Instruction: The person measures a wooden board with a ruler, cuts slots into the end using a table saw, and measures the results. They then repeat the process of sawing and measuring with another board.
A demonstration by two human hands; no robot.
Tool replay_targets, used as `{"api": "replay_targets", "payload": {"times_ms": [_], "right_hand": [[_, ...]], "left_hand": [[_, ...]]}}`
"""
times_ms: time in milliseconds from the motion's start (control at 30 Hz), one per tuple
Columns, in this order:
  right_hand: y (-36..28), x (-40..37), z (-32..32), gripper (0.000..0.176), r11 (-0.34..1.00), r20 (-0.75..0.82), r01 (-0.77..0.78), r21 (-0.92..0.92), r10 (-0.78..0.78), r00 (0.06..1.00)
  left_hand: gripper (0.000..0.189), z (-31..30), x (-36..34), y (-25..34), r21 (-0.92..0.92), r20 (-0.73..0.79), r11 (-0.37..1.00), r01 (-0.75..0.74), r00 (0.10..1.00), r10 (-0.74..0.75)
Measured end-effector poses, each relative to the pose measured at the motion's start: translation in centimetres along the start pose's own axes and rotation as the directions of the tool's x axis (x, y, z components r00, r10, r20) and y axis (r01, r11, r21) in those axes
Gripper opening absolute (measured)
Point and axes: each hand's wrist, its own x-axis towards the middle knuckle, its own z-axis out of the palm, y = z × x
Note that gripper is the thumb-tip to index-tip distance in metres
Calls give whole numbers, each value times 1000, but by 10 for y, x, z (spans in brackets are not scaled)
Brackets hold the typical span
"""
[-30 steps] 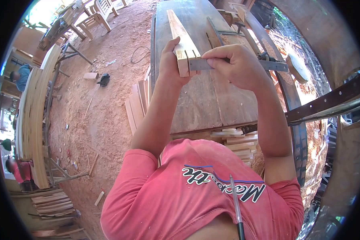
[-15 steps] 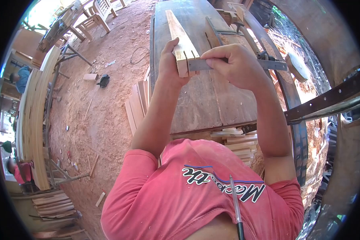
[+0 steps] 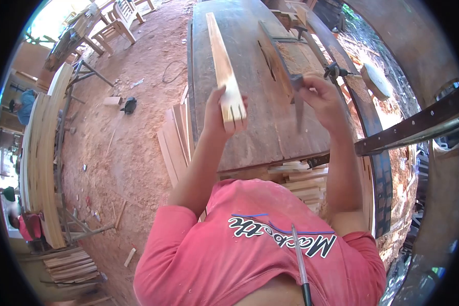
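Observation:
My left hand (image 3: 217,113) is closed around the near end of a long pale wooden piece (image 3: 222,64). Slots are cut into that end, leaving short prongs between them. The piece points away from me, above the brown worktable (image 3: 260,135). To the right, my right hand (image 3: 322,97) grips a flat metal blade (image 3: 299,109), which hangs downward and is blurred by motion. Its exact kind cannot be made out. The blade is apart from the wood.
A clamp-like metal fitting (image 3: 335,71) and sawdust lie along the table's right side. Boards (image 3: 171,135) lean at its left edge. A dark metal bar (image 3: 413,127) juts in from the right. Stacked planks (image 3: 42,168) and another person (image 3: 28,224) are at far left.
My right hand has drawn the blade out of the slotted end and moved right, turning the blade downward. The wooden piece has come slightly nearer me and tilted.

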Motion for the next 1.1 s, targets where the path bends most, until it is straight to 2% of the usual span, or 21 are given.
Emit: {"api": "replay_targets", "payload": {"times_ms": [67,100,133,200,267,333,367,433,467,533,567,600,667,700,767,800,833,867,933,1000,1100], "right_hand": [[28,-21,-11,20,999,-35,45,4,-45,998],[31,-39,-14,19,972,-69,-187,142,199,978],[34,-58,-14,17,874,-70,-395,284,430,900],[57,-100,-5,18,640,0,-361,678,492,871],[56,-135,-4,22,369,258,-463,806,485,836],[65,-182,5,25,334,302,-565,755,588,751],[66,-194,9,25,332,299,-568,753,597,744],[67,-206,21,23,274,401,-739,616,698,593],[69,-207,29,23,272,392,-734,622,704,593],[70,-203,42,21,345,437,-903,257,792,426],[69,-202,51,20,368,410,-912,181,815,410],[83,-212,63,15,516,327,-833,199,767,552],[49,-201,64,12,669,156,-728,146,711,685],[32,-197,63,12,685,114,-713,148,705,700],[0,-194,54,10,792,-205,-404,457,536,819],[-14,-187,44,10,824,-303,-365,434,515,802],[-28,-178,29,10,895,-448,-292,337,425,786],[-38,-173,12,10,943,-565,-239,230,330,756],[-47,-174,-36,9,975,-681,-140,175,222,698],[-84,-152,-64,11,990,-886,-110,-83,-23,463],[-79,-144,-145,20,956,-915,-141,-257,-193,354]], "left_hand": [[54,-47,-2,-26,71,-72,997,10,997,-5],[55,-68,-5,-38,112,-95,994,3,995,8],[55,-93,-5,-48,112,-87,994,15,996,-6],[55,-134,-8,-60,79,-104,997,23,994,-15],[55,-146,-20,-60,25,-82,999,23,996,-21],[55,-151,-21,-60,-33,-68,999,25,997,-27],[52,-152,-22,-60,-50,-83,998,32,996,-36],[50,-146,-25,-58,-39,-106,998,45,993,-49],[50,-145,-25,-57,-36,-103,998,57,993,-61],[51,-143,-24,-58,1,-97,998,70,993,-70],[51,-145,-25,-60,0,-81,997,82,993,-81],[52,-148,-24,-62,2,-70,995,104,992,-104],[54,-159,-21,-62,13,-35,991,136,990,-136],[55,-163,-21,-63,20,-12,989,149,989,-149],[57,-159,-24,-65,-47,-62,993,112,991,-115],[55,-153,-27,-61,-90,-60,984,154,985,-159],[55,-154,-26,-63,-94,-48,990,103,993,-108],[59,-169,-20,-65,-78,53,992,95,994,-91],[55,-173,-20,-65,-37,-34,997,68,997,-70],[55,-173,-22,-64,-20,-48,998,65,997,-66],[55,-174,-23,-67,23,-46,999,37,998,-36]]}}
